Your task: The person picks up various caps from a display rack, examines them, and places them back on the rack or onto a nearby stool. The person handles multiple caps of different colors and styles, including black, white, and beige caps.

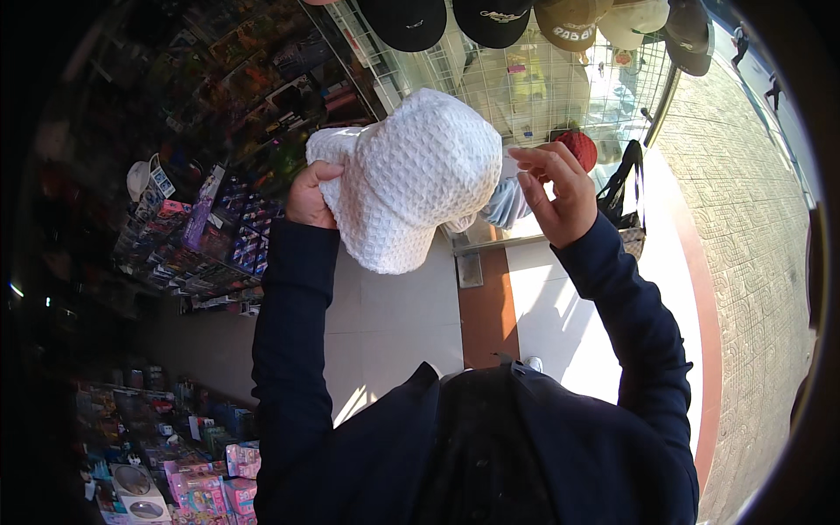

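A white waffle-textured fabric hat (426,164) is held up in front of me, its brim towards the left and below. My left hand (312,195) grips the brim's left edge, thumb on the near face and fingers hidden behind it. To the right of the crown, my right hand (558,190) is raised with fingers apart and slightly curled, holding nothing. A small gap shows between its fingertips and the hat. Behind that hand are a red knitted hat (578,149) and a light blue fabric item (506,203), both partly covered.
Several caps, among them a black cap (403,23) and a brown cap (569,26), hang along a white wire grid rack (545,85). A dark bag (627,190) hangs at its right end. Boxed goods (203,210) fill shelves on the left. Patterned paving (755,262) runs along the right.
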The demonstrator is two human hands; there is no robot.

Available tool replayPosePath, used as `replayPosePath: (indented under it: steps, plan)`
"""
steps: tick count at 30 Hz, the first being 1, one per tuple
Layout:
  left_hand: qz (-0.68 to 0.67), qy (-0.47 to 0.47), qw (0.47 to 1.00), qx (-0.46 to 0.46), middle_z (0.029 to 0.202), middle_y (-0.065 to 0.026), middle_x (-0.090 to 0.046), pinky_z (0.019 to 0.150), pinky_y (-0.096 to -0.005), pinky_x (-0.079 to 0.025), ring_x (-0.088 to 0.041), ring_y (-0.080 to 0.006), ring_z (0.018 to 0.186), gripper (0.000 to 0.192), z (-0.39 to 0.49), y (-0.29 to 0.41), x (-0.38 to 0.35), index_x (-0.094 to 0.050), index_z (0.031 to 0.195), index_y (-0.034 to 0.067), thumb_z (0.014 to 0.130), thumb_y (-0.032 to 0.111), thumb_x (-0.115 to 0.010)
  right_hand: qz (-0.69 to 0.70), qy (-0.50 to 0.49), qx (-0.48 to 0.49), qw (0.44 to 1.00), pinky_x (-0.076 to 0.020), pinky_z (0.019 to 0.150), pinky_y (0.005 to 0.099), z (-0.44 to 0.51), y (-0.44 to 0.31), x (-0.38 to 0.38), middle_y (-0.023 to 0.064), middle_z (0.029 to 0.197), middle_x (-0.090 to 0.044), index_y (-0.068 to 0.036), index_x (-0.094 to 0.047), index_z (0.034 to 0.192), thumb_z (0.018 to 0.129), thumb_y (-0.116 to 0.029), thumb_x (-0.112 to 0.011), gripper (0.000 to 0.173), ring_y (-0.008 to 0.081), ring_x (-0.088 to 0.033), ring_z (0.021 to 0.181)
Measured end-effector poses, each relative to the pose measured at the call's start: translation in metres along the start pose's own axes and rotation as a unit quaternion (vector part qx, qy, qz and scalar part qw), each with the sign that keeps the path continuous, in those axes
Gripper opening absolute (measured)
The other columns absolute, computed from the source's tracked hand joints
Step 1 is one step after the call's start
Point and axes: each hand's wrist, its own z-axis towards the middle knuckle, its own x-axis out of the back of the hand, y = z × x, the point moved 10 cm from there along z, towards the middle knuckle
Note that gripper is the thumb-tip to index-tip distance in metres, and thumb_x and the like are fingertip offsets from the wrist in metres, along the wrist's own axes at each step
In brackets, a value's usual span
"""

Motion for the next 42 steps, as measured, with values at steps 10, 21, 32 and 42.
replayPosePath:
  steps: [10,21,32,42]
  plan:
    - [0.628,-0.202,0.684,0.312,0.096,-0.0087,-0.064,0.081,-0.031,-0.044,-0.059,-0.0168,0.086,0.033,0.01,-0.073,-0.084,-0.06,0.103,-0.001,0.082,0.023,-0.062,0.075,-0.22,0.084,0.969,-0.044,0.089,0.0372,0.023,-0.009,-0.057,0.0173,0.109,-0.055,0.0,-0.052,0.118,0.086,-0.036,-0.059,0.049,0.0311,-0.054,0.105]
    - [0.44,-0.098,0.838,0.307,0.095,-0.004,-0.063,0.08,-0.0257,-0.045,-0.057,-0.0112,0.088,0.032,-0.049,-0.105,-0.018,-0.058,0.101,-0.002,0.079,0.019,-0.069,0.138,-0.293,0.01,0.946,-0.0475,0.066,0.0311,0.02,-0.001,-0.052,0.0092,0.078,-0.063,-0.003,-0.064,0.083,0.075,-0.019,-0.072,0.02,0.0238,-0.061,0.071]
    - [0.774,-0.18,0.533,-0.291,0.094,-0.0128,-0.056,0.076,-0.038,-0.052,-0.059,-0.033,0.098,0.036,-0.099,-0.082,-0.116,-0.057,0.091,0.001,0.058,-0.011,-0.066,-0.072,-0.209,0.124,0.967,-0.0454,0.086,0.0352,-0.139,-0.065,-0.01,0.0022,0.074,-0.052,-0.009,-0.059,0.073,0.068,-0.009,-0.062,0.007,0.0176,-0.055,0.075]
    - [0.809,-0.211,0.502,-0.222,0.091,-0.0123,-0.056,0.074,-0.0394,-0.052,-0.06,-0.0325,0.094,0.036,-0.093,-0.092,-0.135,-0.055,0.093,0.002,0.06,-0.008,-0.065,0.017,-0.155,0.067,0.986,-0.0462,0.083,0.0369,-0.158,-0.039,0.0,0.0038,0.075,-0.052,-0.007,-0.06,0.077,0.068,-0.01,-0.062,0.009,0.0195,-0.054,0.074]
